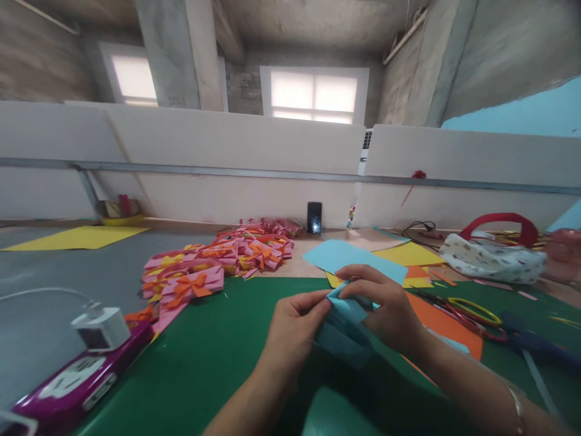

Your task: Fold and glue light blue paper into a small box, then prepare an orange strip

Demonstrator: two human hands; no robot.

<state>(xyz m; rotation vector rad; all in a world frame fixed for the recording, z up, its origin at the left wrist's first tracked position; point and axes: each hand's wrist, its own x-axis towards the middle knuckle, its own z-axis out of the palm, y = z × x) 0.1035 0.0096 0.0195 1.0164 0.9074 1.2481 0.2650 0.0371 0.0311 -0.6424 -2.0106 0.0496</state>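
A folded piece of light blue paper (pixel 347 312) is held between both hands above the green mat (pixel 236 339). My left hand (pixel 297 321) pinches its left edge between thumb and fingers. From the right, my right hand (pixel 381 300) grips its upper part, with the fingers bent over the top. The lower part of the paper hangs below the hands in shadow. Behind my right hand lies a flat light blue sheet (pixel 338 254). An orange sheet (pixel 454 327) lies beneath and beside my right forearm.
Pink paper pieces with orange bows (pixel 195 284) are heaped at left centre. Scissors (pixel 476 315) with red and yellow handles lie at right. A purple power strip (pixel 91 375) bears a white charger (pixel 102 328). A phone (pixel 314 218) stands against the back panel; a patterned cloth bag (pixel 494 257) sits far right.
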